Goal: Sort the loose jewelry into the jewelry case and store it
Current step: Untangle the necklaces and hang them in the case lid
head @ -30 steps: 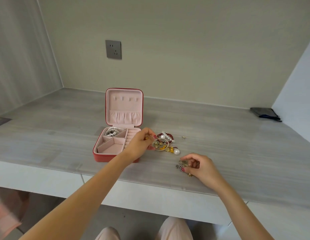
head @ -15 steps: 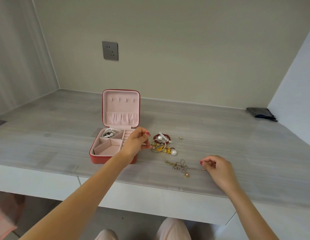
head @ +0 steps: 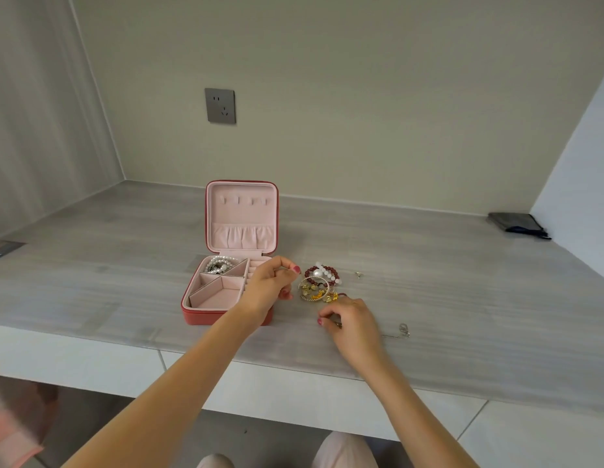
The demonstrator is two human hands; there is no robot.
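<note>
Left hand [head: 270, 292]: over the right front part of the jewelry case [head: 226, 292], fingers curled, thumb and forefinger pinched together; whether a small piece sits between them cannot be told.

Right hand [head: 353, 324]: on the counter [head: 125, 265], just near of the jewelry pile, fingertips curled down and pinching the near end of a thin silver chain [head: 400, 332], whose clasp end trails to the right on the surface.

Jewelry case: red outside, pink lining, lid upright, left of the pile. A pearl strand [head: 219, 263] lies in its far-left compartment; the other visible compartments show only lining.

Loose jewelry pile [head: 319, 285]: between the two hands; gold hoop and gold pieces at the near side, dark red bead bracelet [head: 327, 270] and white beads at the far side.

Small gold stud [head: 358, 274]: alone, right of the pile.

Dark pouch [head: 516, 224]: far right corner.

Wall socket [head: 220, 105]: above the case.
</note>
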